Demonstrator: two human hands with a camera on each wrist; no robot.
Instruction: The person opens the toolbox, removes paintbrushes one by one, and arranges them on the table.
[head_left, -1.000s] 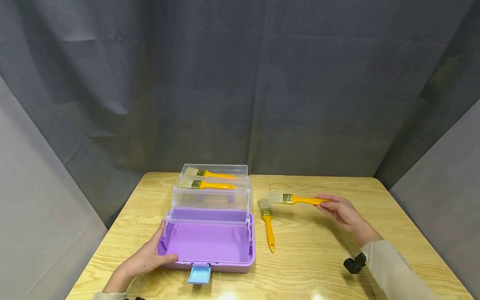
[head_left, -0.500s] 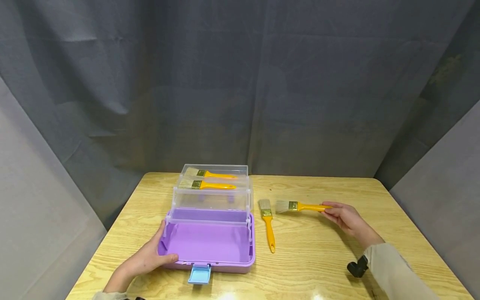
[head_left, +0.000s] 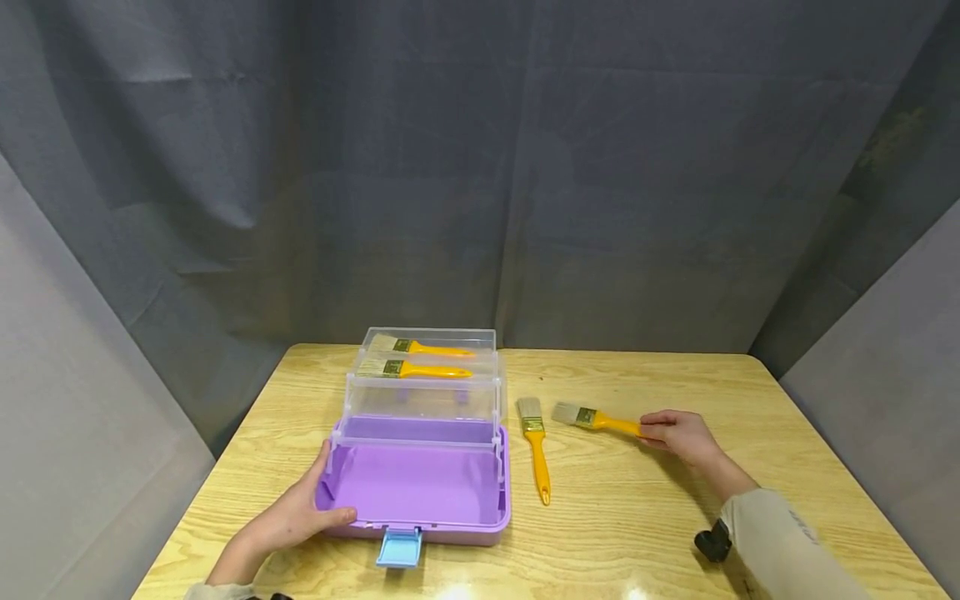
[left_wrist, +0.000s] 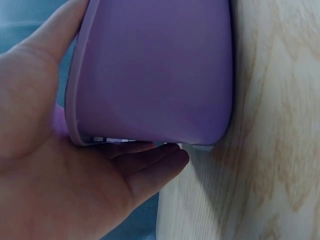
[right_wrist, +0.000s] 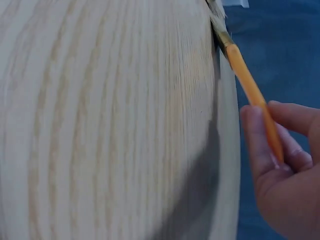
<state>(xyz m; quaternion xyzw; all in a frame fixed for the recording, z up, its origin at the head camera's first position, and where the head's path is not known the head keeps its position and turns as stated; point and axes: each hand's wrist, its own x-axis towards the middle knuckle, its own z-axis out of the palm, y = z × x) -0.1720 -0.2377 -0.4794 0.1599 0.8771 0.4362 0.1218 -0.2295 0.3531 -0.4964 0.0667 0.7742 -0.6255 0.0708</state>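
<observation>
My right hand (head_left: 678, 437) pinches the end of a yellow-handled paintbrush (head_left: 618, 426) over the right half of the table. In the right wrist view this paintbrush (right_wrist: 252, 90) slants, its handle raised off the wood and its bristles down at the tabletop. My left hand (head_left: 288, 512) holds the left front corner of a purple toolbox (head_left: 420, 487), thumb on the front rim. The left wrist view shows the fingers against the toolbox wall (left_wrist: 155, 75). Another paintbrush (head_left: 537, 454) lies between the toolbox and my right hand.
Clear fold-out trays (head_left: 420, 400) rise behind the toolbox's purple base. Two yellow-handled paintbrushes, a rear one (head_left: 435, 351) and a nearer one (head_left: 431, 372), lie in them. A blue latch (head_left: 399, 548) hangs at the front. Dark curtain (head_left: 525, 208) backs the wooden table (head_left: 622, 517).
The held paintbrush has come down toward the table, moving slightly right and nearer, and its handle end has swung toward me. My left hand and the toolbox have stayed put.
</observation>
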